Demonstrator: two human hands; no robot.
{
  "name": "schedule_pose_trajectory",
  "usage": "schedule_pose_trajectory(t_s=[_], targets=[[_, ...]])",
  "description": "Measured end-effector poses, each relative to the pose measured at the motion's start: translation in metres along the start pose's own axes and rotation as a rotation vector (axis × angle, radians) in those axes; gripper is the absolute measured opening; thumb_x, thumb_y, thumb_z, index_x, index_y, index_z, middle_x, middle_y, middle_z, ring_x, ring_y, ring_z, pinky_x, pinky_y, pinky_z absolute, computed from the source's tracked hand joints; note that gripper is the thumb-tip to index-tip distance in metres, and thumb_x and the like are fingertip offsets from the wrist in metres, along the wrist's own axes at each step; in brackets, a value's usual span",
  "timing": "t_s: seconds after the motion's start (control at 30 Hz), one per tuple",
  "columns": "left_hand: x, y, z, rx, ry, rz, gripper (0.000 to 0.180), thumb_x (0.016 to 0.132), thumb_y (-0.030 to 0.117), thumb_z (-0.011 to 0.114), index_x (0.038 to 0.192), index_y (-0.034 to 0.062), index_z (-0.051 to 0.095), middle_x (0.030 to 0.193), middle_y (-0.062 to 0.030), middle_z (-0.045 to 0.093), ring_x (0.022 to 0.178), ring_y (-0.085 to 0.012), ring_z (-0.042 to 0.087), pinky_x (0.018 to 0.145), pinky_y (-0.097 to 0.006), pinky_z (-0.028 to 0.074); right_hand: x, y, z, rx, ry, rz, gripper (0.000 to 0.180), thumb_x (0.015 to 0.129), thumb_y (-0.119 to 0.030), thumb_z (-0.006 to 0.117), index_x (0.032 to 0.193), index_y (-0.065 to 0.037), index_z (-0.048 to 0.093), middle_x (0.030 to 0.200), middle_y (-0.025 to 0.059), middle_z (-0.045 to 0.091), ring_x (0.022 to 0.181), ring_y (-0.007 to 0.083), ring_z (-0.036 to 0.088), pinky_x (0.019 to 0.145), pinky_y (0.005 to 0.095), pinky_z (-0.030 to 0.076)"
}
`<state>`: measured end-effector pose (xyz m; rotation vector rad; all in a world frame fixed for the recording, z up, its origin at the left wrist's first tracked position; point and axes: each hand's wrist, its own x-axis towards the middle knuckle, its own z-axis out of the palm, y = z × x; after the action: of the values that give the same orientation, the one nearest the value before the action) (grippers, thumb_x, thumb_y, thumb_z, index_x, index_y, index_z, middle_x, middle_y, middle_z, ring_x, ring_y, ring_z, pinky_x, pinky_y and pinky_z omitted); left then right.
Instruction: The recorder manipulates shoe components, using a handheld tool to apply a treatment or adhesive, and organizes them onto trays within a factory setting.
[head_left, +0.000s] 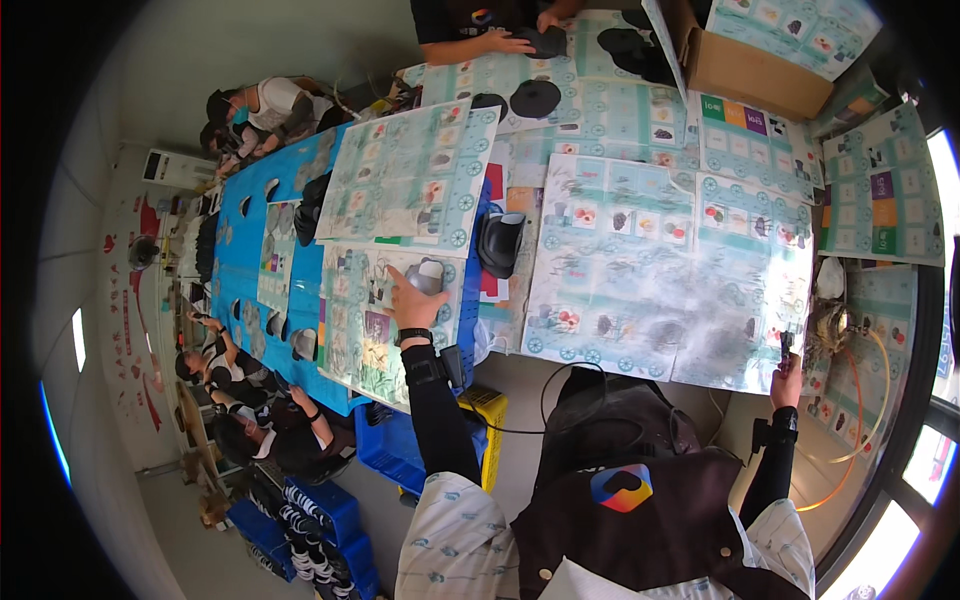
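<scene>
My left hand [414, 303] reaches over the papered left side, thumb and index finger spread on either side of a grey, curved shoe-upper-like piece [427, 275]. Whether the fingers touch it I cannot tell. At the right edge of the work surface, my right hand [787, 385] is closed around a small dark tool that looks like a spray gun [787, 347]. Between my hands lies a large printed sheet [610, 270], smudged grey in places. A black curved piece [500, 243] with a pale inside sits beyond my left hand.
A co-worker's hands [510, 43] handle a black piece at the far side, near a round black piece [535, 98]. Yellow and orange hoses [858, 440] hang at the right. A cardboard box [755, 78] stands far right. Several people sit along the blue table [235, 205]. A black cable [545, 400] loops before me.
</scene>
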<state>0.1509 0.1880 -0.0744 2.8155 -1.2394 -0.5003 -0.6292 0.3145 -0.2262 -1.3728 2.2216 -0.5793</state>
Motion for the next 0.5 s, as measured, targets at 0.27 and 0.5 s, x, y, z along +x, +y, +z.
schedule_pose_trajectory(t_s=[0.27,0.5], targets=[[-0.049,0.093,0.046,-0.279,0.541,0.487,0.073,0.077,0.044,0.084,0.127,-0.0026,0.058,0.119,-0.0224,0.065,0.11,-0.0365,0.062,0.091,-0.044,0.048,-0.005,-0.031,-0.009,-0.044,0.028,-0.02,0.034,0.08,0.005,0.048,0.113,0.0,0.054,0.084,0.0134,0.055,0.073,0.0277,0.055,0.07,0.0373,0.047],[0.031,0.149,0.155,0.096,0.266,0.343,0.044,0.08,0.039,0.08,0.102,0.004,0.066,0.108,-0.0152,0.065,0.11,-0.0366,0.061,0.09,-0.047,0.051,-0.026,-0.041,-0.01,0.011,0.001,-0.017,0.039,0.081,0.004,0.048,0.119,0.0,0.055,0.084,0.0094,0.057,0.073,0.0225,0.056,0.071,0.0332,0.048]])
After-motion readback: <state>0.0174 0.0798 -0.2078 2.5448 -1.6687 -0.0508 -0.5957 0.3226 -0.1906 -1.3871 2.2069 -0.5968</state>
